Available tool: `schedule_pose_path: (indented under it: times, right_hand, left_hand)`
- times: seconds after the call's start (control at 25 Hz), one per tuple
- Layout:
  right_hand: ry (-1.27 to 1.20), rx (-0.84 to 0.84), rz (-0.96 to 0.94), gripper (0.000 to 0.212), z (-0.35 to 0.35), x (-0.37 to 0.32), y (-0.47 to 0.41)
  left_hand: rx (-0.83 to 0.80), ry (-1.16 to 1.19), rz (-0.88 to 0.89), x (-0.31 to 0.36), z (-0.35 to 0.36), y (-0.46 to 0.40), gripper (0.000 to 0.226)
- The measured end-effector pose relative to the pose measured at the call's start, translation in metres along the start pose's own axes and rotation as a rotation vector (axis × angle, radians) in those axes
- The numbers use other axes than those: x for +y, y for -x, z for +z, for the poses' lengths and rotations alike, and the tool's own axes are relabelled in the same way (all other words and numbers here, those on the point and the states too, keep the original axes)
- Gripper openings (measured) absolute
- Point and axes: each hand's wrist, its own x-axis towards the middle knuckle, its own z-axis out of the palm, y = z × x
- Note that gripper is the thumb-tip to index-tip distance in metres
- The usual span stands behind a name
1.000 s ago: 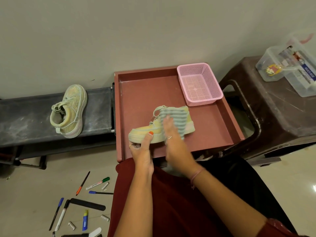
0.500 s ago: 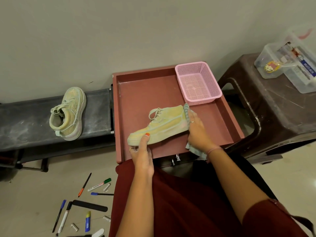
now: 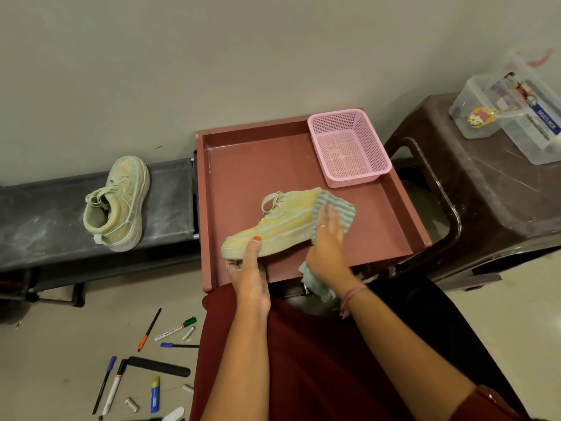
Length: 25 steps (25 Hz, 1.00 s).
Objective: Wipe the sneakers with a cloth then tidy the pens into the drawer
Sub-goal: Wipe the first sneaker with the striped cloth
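Your left hand (image 3: pixel 250 270) grips the toe of the sneaker (image 3: pixel 273 227) in the red drawer (image 3: pixel 258 165), thumb on its side. Your right hand (image 3: pixel 326 243), fingers straight, presses the striped cloth (image 3: pixel 341 209) against the heel. Pink basket (image 3: pixel 349 147): drawer's far right corner. Second sneaker (image 3: pixel 120 205): on the dark bench (image 3: pixel 45 220), left. Pens (image 3: pixel 170 332): scattered on the floor, lower left.

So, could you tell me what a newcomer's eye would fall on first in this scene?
Probably the pale sneaker over the red drawer, with the left hand gripping its toe and the right hand pressing a striped cloth to its heel. Next, the pink basket in the drawer's far right corner, and the second sneaker on the dark bench to the left.
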Motion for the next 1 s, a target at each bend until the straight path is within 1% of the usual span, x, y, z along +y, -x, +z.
schedule_pose_path:
  times: [0.04, 0.12, 0.16, 0.2, 0.28, 0.32, 0.36, 0.4, 0.48, 0.52, 0.64, 0.72, 0.8, 0.84, 0.92, 1.0]
  right_hand:
    - [0.018, 0.005, -0.118, 0.089, 0.012, -0.009, 0.016]
    - [0.122, 0.055, -0.346, 0.073, 0.036, -0.024, 0.040]
    - [0.214, 0.128, -0.424, 0.064, 0.047, -0.026, 0.046]
    - [0.289, 0.192, -0.475, 0.059, 0.053, -0.026, 0.047]
    - [0.410, 0.226, -0.561, 0.058, 0.049, -0.020, 0.037]
    - [0.474, 0.226, -0.569, 0.059, 0.041, -0.013, 0.027]
    - [0.533, 0.242, -0.541, 0.061, 0.033, -0.005, 0.015]
    - [0.566, 0.260, -0.496, 0.062, 0.024, 0.002, 0.002]
    - [0.585, 0.228, -0.412, 0.064, 0.011, 0.007, -0.020]
    - [0.578, 0.198, -0.402, 0.065, 0.008, 0.009, -0.028]
    - [0.560, 0.130, -0.411, 0.068, -0.002, 0.018, -0.042]
    - [0.442, 0.099, -0.373, 0.080, -0.014, 0.028, -0.048]
    - [0.239, 0.095, -0.319, 0.098, -0.027, 0.032, -0.052]
    - [0.151, 0.061, -0.297, 0.102, -0.032, 0.034, -0.055]
    - [0.087, -0.043, -0.242, 0.101, -0.040, 0.035, -0.066]
    - [0.114, -0.164, -0.204, 0.100, -0.044, 0.043, -0.080]
  left_hand:
    - [0.001, -0.007, -0.006, -0.001, 0.000, 0.000, 0.048]
    - [-0.013, -0.026, -0.037, -0.002, -0.003, 0.001, 0.044]
    - [-0.016, -0.043, -0.057, -0.001, -0.004, 0.002, 0.041]
    - [-0.012, -0.056, -0.073, -0.001, -0.004, 0.004, 0.039]
    - [0.005, -0.054, -0.077, 0.002, -0.003, 0.005, 0.031]
    - [0.009, -0.050, -0.065, 0.003, -0.001, 0.006, 0.024]
    - [0.006, -0.040, -0.057, 0.003, 0.001, 0.006, 0.023]
    - [0.007, -0.026, -0.058, 0.002, 0.003, 0.006, 0.027]
    - [0.029, 0.003, -0.097, 0.003, 0.003, 0.007, 0.040]
    - [0.037, 0.009, -0.115, 0.004, 0.003, 0.007, 0.040]
    - [0.042, 0.013, -0.147, 0.004, 0.004, 0.008, 0.025]
    - [0.034, 0.013, -0.138, 0.003, 0.004, 0.008, 0.031]
    - [0.050, 0.021, -0.138, 0.001, 0.003, 0.005, 0.043]
    - [0.054, 0.023, -0.144, 0.001, 0.003, 0.003, 0.043]
    - [0.051, 0.028, -0.160, 0.001, 0.004, 0.002, 0.040]
    - [0.063, 0.039, -0.163, 0.000, 0.003, 0.004, 0.042]
